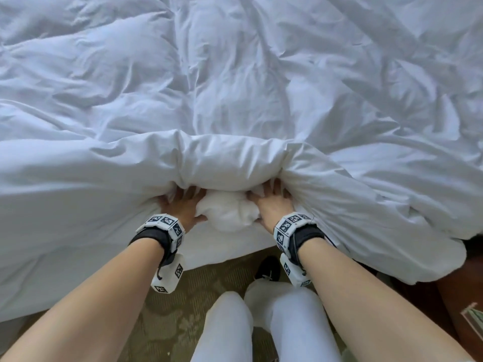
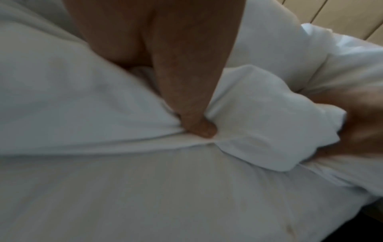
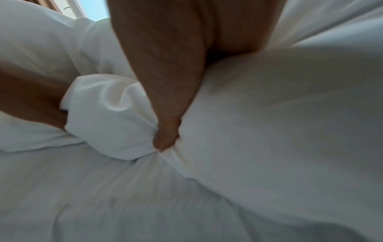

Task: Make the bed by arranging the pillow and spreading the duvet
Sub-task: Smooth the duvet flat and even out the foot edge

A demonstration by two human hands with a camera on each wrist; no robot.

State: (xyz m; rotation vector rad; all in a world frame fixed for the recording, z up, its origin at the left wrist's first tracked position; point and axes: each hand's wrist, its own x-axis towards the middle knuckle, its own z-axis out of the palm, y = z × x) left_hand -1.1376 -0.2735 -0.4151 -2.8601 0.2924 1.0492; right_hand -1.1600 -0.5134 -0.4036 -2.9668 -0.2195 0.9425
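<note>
A rumpled white duvet [image 1: 235,87] covers the whole bed and hangs over its near edge. My left hand [image 1: 183,205] and right hand [image 1: 271,202] grip that near edge side by side, fingers tucked under a thick fold and a bunched wad of duvet [image 1: 227,212] between them. In the left wrist view my left thumb [image 2: 199,127] presses into the cloth beside the wad [image 2: 259,122]. In the right wrist view my right thumb [image 3: 167,135] pinches the wad [image 3: 107,117]. No pillow is in view.
Patterned carpet [image 1: 167,322] lies below the bed edge, with my legs in white trousers [image 1: 261,327] and a dark shoe [image 1: 269,267] close to it. Brown wooden furniture [image 1: 462,296] stands at the lower right. Beige panels [image 2: 331,13] show behind the bedding.
</note>
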